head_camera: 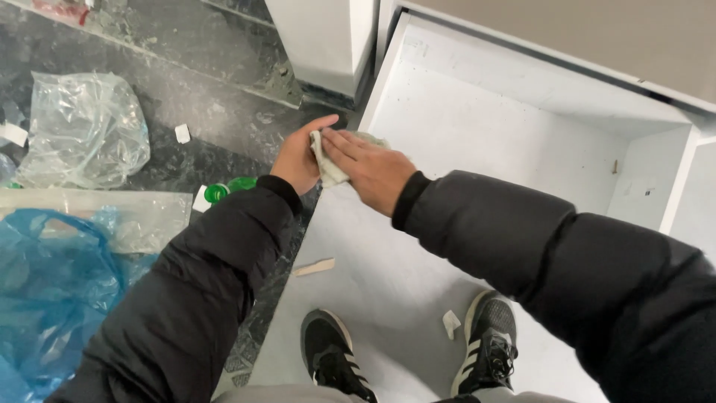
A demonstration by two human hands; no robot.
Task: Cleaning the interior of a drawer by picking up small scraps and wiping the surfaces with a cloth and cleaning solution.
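Both of my hands meet over a crumpled whitish cloth near the edge of a white open cabinet panel. My left hand grips the cloth from the left, thumb up. From the right, my right hand lies flat over it with the fingers pressed together. Black puffy jacket sleeves cover both arms. Most of the cloth is hidden under the hands.
I stand in black sneakers on the white panel. A green bottle lies on the dark floor. Clear plastic bag and blue plastic bag sit left. Paper scraps are scattered.
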